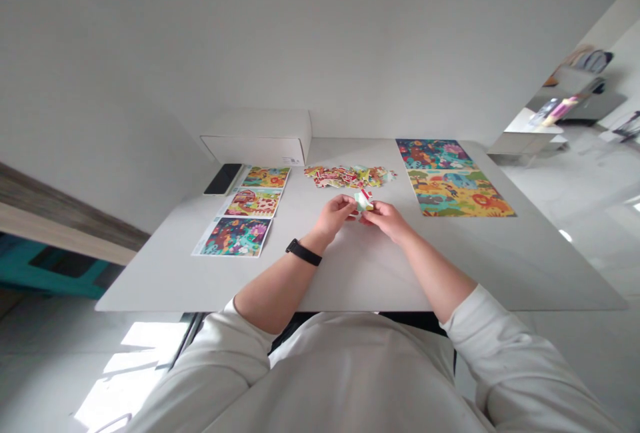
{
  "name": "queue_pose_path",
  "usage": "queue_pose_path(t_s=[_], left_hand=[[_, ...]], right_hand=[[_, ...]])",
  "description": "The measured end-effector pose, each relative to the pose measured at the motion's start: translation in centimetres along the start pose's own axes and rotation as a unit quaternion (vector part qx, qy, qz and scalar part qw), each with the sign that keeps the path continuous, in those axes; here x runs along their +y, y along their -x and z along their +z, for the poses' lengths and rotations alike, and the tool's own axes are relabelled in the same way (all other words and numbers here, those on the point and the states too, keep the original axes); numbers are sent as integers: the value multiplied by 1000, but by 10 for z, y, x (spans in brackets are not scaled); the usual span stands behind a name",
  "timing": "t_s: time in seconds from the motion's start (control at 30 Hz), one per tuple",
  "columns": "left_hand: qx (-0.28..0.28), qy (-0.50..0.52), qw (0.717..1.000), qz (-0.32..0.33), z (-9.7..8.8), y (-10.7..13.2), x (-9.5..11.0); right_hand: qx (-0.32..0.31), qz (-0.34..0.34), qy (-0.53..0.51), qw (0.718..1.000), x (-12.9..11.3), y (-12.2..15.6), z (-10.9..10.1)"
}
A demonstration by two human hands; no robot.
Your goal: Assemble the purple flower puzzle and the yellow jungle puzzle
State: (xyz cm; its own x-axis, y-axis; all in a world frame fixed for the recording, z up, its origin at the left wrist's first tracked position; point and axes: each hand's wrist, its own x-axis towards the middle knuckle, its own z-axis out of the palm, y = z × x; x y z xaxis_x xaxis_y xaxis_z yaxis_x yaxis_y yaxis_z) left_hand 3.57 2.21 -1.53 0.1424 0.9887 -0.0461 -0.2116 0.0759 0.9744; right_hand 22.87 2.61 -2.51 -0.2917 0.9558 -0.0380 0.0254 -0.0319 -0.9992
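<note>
Both my hands meet near the middle of the table, closed on jigsaw puzzle pieces coloured white, green and red. My left hand, with a black band on the wrist, pinches them from the left. From the other side my right hand grips them between thumb and fingers. How many pieces are held cannot be made out. Just beyond my fingers lies a heap of loose puzzle pieces, mostly red, yellow and green. A little red shows below the held pieces, partly hidden by my hands.
On the right lie two finished-looking picture puzzles, a dark one and a yellow animal one. A sheet with three printed pictures lies on the left, beside a black phone. A white box stands against the wall on the table.
</note>
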Motion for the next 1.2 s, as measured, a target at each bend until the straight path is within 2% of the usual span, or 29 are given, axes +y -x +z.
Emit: queue_pose_path(t_s=[0.17, 0.27, 0.53, 0.63, 0.7, 0.77, 0.87, 0.93, 1.0, 1.07, 1.2], left_hand=[[42, -78, 995, 50, -7, -6, 1], [42, -122, 989, 78, -8, -8, -3], [45, -87, 992, 79, -7, -9, -4], [64, -114, 986, 104, -9, -9, -4], [89, -169, 971, 143, -11, -7, -3], [92, -244, 945, 198, -13, -4, 0], [11, -355, 890, 285, -14, 2, 4], [-44, -401, 862, 307, -12, 6, 6], [-56, -414, 859, 295, -11, 7, 8], [-45, -416, 866, 275, -13, 6, 11], [-9, -439, 857, 269, -36, -3, 27]], right_hand=[[8, -35, 37, 999, -4, 1, -7], [7, -32, 38, 999, -5, 0, -9], [38, -29, 47, 998, -5, 0, -5], [32, -18, 43, 998, -8, 2, -4], [35, -8, 45, 998, -8, 2, -3], [47, -1, 48, 998, -7, 1, -3], [65, 7, 47, 997, -4, -1, -3], [70, 10, 44, 997, -3, -2, -3], [67, 10, 42, 997, -3, -3, -3], [62, 10, 44, 997, -3, -2, -3], [68, 0, 53, 996, -2, -2, -7]])
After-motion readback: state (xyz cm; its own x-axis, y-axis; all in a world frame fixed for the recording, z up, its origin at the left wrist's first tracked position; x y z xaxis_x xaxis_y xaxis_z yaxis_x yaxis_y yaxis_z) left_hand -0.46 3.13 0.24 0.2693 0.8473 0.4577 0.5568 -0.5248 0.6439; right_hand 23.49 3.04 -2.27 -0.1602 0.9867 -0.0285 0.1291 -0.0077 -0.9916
